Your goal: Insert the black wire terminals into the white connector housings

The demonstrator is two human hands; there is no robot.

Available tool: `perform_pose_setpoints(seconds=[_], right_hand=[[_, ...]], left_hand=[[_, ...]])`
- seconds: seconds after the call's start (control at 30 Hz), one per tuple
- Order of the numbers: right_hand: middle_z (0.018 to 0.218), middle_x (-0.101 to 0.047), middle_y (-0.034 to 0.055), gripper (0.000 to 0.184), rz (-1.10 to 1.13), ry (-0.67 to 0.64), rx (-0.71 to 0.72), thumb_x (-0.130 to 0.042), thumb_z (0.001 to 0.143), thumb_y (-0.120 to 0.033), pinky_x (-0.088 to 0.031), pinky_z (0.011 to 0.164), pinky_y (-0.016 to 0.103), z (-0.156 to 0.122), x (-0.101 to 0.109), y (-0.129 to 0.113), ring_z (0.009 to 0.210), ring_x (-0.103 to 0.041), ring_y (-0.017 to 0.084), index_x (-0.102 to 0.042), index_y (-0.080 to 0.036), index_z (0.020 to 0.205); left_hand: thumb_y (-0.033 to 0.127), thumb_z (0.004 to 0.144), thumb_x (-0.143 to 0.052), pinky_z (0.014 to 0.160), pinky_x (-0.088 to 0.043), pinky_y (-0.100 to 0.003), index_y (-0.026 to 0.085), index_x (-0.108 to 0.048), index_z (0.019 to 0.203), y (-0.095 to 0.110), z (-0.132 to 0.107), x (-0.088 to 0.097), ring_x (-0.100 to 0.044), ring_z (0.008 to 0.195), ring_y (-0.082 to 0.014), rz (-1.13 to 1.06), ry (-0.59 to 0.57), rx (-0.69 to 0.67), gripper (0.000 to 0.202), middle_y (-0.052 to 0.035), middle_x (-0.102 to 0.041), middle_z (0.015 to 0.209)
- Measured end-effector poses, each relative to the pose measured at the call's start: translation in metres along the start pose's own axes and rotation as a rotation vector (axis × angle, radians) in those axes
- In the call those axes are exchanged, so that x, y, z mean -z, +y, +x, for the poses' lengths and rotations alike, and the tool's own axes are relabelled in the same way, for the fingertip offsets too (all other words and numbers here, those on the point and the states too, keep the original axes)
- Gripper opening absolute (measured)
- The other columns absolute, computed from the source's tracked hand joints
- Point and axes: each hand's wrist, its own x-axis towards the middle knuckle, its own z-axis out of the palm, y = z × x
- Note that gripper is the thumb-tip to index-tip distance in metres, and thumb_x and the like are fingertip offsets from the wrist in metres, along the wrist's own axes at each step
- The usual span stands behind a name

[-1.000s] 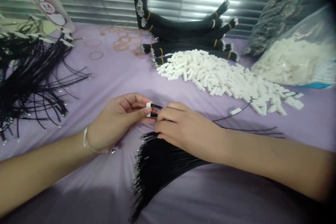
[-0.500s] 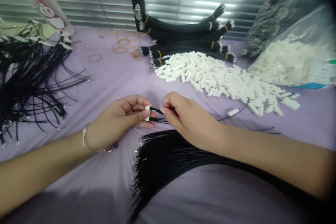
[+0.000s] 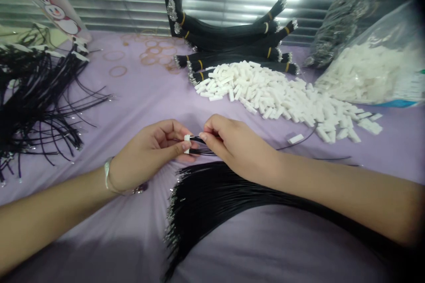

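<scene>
My left hand point(image 3: 149, 152) pinches a small white connector point(image 3: 187, 143) between thumb and fingers, with short black wires point(image 3: 201, 147) running out of it to the right. My right hand point(image 3: 234, 146) sits just beside it, its fingertips closed on a black wire close to the connector. Below both hands lies a fanned bundle of black wires point(image 3: 219, 199) with metal-tipped ends, partly under my right hand and forearm. A bracelet point(image 3: 108, 176) circles my left wrist.
A heap of white connectors point(image 3: 272, 93) lies on the lilac cloth point(image 3: 133, 101) beyond my hands, with a plastic bag of them point(image 3: 368, 73) at right. Banded black cable bundles point(image 3: 232, 44), rubber bands point(image 3: 149, 51) and a loose wire pile point(image 3: 36, 97) lie farther back.
My right hand has drawn back from over the connector, moving right and slightly up, and the black wires now show between my hands. The left hand still holds the connector.
</scene>
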Motion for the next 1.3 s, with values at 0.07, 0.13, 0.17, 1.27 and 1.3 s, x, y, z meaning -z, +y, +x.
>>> perform_pose_setpoints(seconds=[0.07,0.13,0.17,1.27,1.3], right_hand=[[0.071,-0.055,0.0002,0.013,0.023,-0.011,-0.018,-0.043,0.09,-0.023,-0.03,0.057,0.023,0.0,0.0,-0.001,0.062,-0.047,0.01,-0.049,-0.014,0.084],[0.07,-0.055,-0.0003,0.012,0.038,-0.016,-0.041,-0.044,0.09,-0.023,-0.029,0.056,0.023,0.001,0.001,-0.002,0.061,-0.047,0.01,-0.049,-0.014,0.084],[0.07,-0.055,-0.0003,0.012,0.038,-0.015,-0.051,-0.044,0.09,-0.024,-0.029,0.056,0.023,0.001,0.001,-0.002,0.061,-0.047,0.01,-0.049,-0.014,0.083],[0.137,-0.041,0.0195,0.058,-0.405,-0.245,0.323,-0.044,0.089,-0.04,-0.034,0.106,0.041,-0.099,0.027,-0.011,0.127,-0.039,0.027,-0.041,-0.003,0.134],[0.14,-0.038,0.019,0.06,-0.393,-0.24,0.284,-0.043,0.089,-0.04,-0.032,0.108,0.041,-0.105,0.029,-0.008,0.129,-0.036,0.027,-0.039,-0.003,0.136]], left_hand=[[0.021,0.077,-0.067,0.073,-0.057,-0.022,0.015,-0.057,0.084,0.0,0.0,0.0,-0.066,0.081,-0.0141,0.009,-0.003,0.006,0.013,-0.0019,-0.065,0.085],[0.021,0.077,-0.067,0.073,-0.057,-0.023,0.014,-0.057,0.083,0.001,0.0,-0.001,-0.066,0.081,-0.0142,0.017,-0.007,0.014,0.014,-0.0022,-0.065,0.084],[0.021,0.076,-0.067,0.072,-0.057,-0.023,0.014,-0.057,0.083,0.001,0.001,-0.001,-0.066,0.08,-0.0142,0.019,-0.009,0.014,0.014,-0.0022,-0.065,0.083],[0.018,0.072,-0.072,0.073,-0.055,-0.022,0.012,-0.056,0.086,0.012,-0.006,-0.006,-0.068,0.08,-0.0155,-0.077,-0.051,0.007,0.022,-0.0085,-0.07,0.088],[0.018,0.072,-0.072,0.072,-0.055,-0.022,0.013,-0.055,0.085,0.013,-0.007,-0.007,-0.068,0.08,-0.0156,-0.08,-0.057,0.0,0.022,-0.0085,-0.07,0.088]])
